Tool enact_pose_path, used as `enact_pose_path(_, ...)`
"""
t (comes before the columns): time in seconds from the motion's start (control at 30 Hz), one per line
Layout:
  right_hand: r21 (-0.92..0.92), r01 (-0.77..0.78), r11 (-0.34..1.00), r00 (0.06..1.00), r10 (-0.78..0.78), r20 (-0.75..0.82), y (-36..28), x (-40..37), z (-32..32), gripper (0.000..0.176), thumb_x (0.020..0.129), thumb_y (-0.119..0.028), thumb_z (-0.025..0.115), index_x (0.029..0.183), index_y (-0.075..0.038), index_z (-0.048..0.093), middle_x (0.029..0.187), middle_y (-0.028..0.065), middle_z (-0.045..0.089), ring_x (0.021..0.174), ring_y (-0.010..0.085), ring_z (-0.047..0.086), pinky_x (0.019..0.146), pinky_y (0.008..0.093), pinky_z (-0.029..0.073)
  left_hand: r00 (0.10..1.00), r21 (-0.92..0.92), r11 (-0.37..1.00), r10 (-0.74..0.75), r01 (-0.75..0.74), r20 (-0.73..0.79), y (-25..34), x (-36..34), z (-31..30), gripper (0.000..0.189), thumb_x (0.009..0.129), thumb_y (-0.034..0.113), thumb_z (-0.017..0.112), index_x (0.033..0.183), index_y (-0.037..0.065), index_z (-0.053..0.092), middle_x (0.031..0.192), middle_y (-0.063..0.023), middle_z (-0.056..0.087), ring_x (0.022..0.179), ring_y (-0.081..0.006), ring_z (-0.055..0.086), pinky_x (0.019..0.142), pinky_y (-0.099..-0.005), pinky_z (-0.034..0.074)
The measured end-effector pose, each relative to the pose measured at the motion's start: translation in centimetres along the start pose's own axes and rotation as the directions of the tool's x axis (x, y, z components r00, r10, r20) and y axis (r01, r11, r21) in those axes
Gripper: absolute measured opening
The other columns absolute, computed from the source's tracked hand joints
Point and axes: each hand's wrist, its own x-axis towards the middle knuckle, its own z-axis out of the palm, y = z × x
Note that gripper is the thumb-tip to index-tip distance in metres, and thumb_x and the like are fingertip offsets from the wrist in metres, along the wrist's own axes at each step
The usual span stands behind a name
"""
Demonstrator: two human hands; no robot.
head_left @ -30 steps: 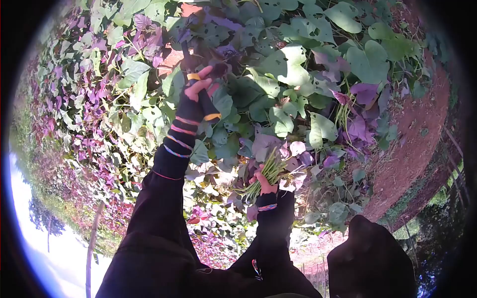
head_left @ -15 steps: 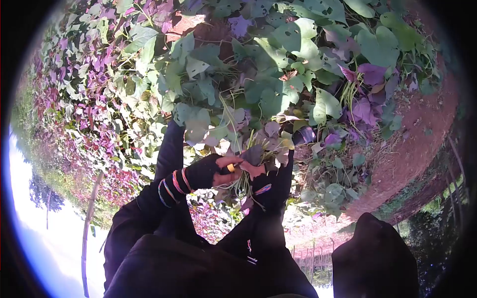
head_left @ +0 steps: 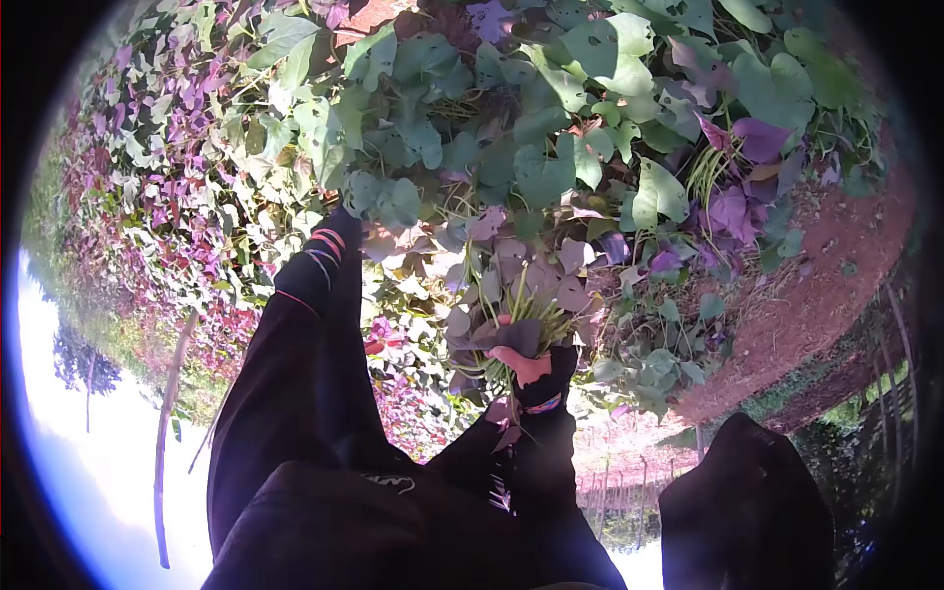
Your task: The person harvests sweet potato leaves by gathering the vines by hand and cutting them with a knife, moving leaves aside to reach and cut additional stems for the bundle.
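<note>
My right hand point(head_left: 529, 368), in a dark fingerless covering with a coloured band at the wrist, is closed round a bunch of leafy vine stems point(head_left: 536, 313). The stems point upward and outward, with broad greyish-purple leaves hanging about the fingers. My left hand point(head_left: 344, 224) reaches forward at the edge of the foliage, beyond several coloured bracelets on the forearm. Its fingers are hidden among leaves and shadow, so whatever it touches does not show. Heart-shaped green leaves point(head_left: 393, 202) lie right beside it.
Dense green and purple vines point(head_left: 197, 167) cover the ground ahead and to the left. Bare reddish soil point(head_left: 836, 265) runs along the right. A wooden pole point(head_left: 172, 423) stands at the left, and a dark rounded shape point(head_left: 744, 501) is at lower right.
My left hand has left the bunch, where it showed something yellow at its fingers, and swung forward and left to the foliage. My right hand still grips the stems, slightly shifted.
</note>
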Motion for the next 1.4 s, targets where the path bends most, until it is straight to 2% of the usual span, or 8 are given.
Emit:
enact_pose_path(0.27, 0.241, 0.095, 0.966, 0.995, -0.094, -0.018, 3.2, -0.3, 2.3, 0.044, 0.06, 0.006, 0.061, 0.102, -0.003, 0.048, 0.097, 0.0064, 0.052, 0.081, 0.0131, 0.051, 0.072, 0.029, 0.043, 0.948, -0.943, 0.147, -0.165, 0.297, 0.273, 9.2, -0.2, -8.6, 0.031, 0.076, 0.034, 0.055, 0.088, 0.005, 0.051, 0.064, 0.0009, 0.054, 0.05, -0.0051, 0.041, 0.047, -0.0185, 0.035)
enact_pose_path(0.47, 0.957, 0.002, 0.289, 0.998, -0.061, 0.016, 3.1, 5.1, 5.0, 0.039, 0.063, 0.004, 0.061, 0.1, -0.004, 0.05, 0.093, 0.0068, 0.052, 0.078, 0.0148, 0.051, 0.069, 0.0316, 0.044, 0.936, -0.985, 0.173, -0.345, -0.012, -0.072, 12.8, 2.8, -10.2, 0.027, 0.072, 0.017, 0.06, 0.095, 0.006, 0.052, 0.065, 0.0014, 0.054, 0.05, -0.005, 0.042, 0.046, -0.0187, 0.034)
enact_pose_path(0.6, 0.995, -0.09, -0.033, 0.994, -0.071, 0.088, 2.3, 7.0, 1.6, 0.037, 0.065, 0.003, 0.06, 0.1, -0.004, 0.05, 0.091, 0.0069, 0.052, 0.076, 0.0156, 0.051, 0.068, 0.0329, 0.045, 0.736, -0.716, 0.689, -0.427, -0.112, -0.526, 13.1, 2.0, -19.5, 0.025, 0.073, 0.009, 0.054, 0.098, 0.006, 0.052, 0.068, -0.0051, 0.054, 0.056, -0.0104, 0.049, 0.052, -0.0235, 0.04)
enact_pose_path(0.67, 0.488, 0.365, 0.793, 0.93, -0.329, -0.162, 3.1, 7.8, -1.0, 0.034, 0.072, -0.001, 0.056, 0.104, -0.004, 0.045, 0.093, 0.0105, 0.051, 0.079, 0.0187, 0.051, 0.069, 0.0372, 0.045, 0.682, -0.578, 0.756, -0.248, -0.308, -0.688, 14.6, 1.7, -20.3, 0.025, 0.071, 0.004, 0.053, 0.096, 0.006, 0.054, 0.072, -0.0081, 0.055, 0.059, -0.0135, 0.053, 0.056, -0.0241, 0.041)
enact_pose_path(0.87, 0.572, 0.261, 0.778, 0.952, -0.306, -0.019, -1.9, 6.7, 0.1, 0.028, 0.074, -0.002, 0.05, 0.101, -0.002, 0.044, 0.088, 0.01, 0.051, 0.082, 0.0199, 0.051, 0.071, 0.0355, 0.044, 0.906, -0.602, 0.681, 0.257, -0.417, -0.337, 20.1, -0.6, -13.4, 0.042, 0.063, 0.009, 0.057, 0.104, 0.012, 0.05, 0.072, -0.0077, 0.05, 0.067, -0.0253, 0.054, 0.06, -0.0323, 0.043)
enact_pose_path(0.97, 0.397, 0.339, 0.853, 0.935, -0.353, -0.039, -0.4, 7.2, -0.8, 0.027, 0.071, 0.0, 0.053, 0.096, -0.001, 0.045, 0.084, 0.0105, 0.052, 0.08, 0.0206, 0.053, 0.073, 0.0349, 0.043, 0.782, -0.469, 0.637, 0.396, -0.612, -0.482, 19.6, 1.0, -10.5, 0.038, 0.062, 0.011, 0.059, 0.099, 0.011, 0.053, 0.084, -0.0104, 0.046, 0.071, -0.0238, 0.052, 0.058, -0.031, 0.042)
enact_pose_path(1.2, 0.52, 0.299, 0.8, 0.941, -0.339, -0.02, 0.1, 7.6, -0.8, 0.015, 0.075, 0.0, 0.049, 0.089, 0.0, 0.043, 0.07, 0.011, 0.05, 0.065, 0.0225, 0.053, 0.078, 0.0458, 0.043, 0.439, -0.077, 0.974, 0.026, -0.215, -0.898, 15.0, 17.1, -13.4, 0.023, 0.063, 0.013, 0.058, 0.086, 0.01, 0.056, 0.103, -0.014, 0.041, 0.084, -0.0265, 0.048, 0.067, -0.0373, 0.042)
enact_pose_path(1.4, 0.363, 0.375, 0.853, 0.927, -0.339, -0.161, 1.0, 8.7, -2.5, 0.019, 0.074, -0.001, 0.052, 0.091, 0.0, 0.043, 0.065, 0.0092, 0.049, 0.06, 0.0206, 0.052, 0.071, 0.0422, 0.046, 0.629, -0.318, 0.946, -0.209, -0.064, -0.748, 10.3, 23.1, -14.3, 0.015, 0.066, 0.011, 0.055, 0.079, 0.006, 0.05, 0.081, -0.0126, 0.053, 0.068, -0.0304, 0.052, 0.058, -0.0385, 0.042)
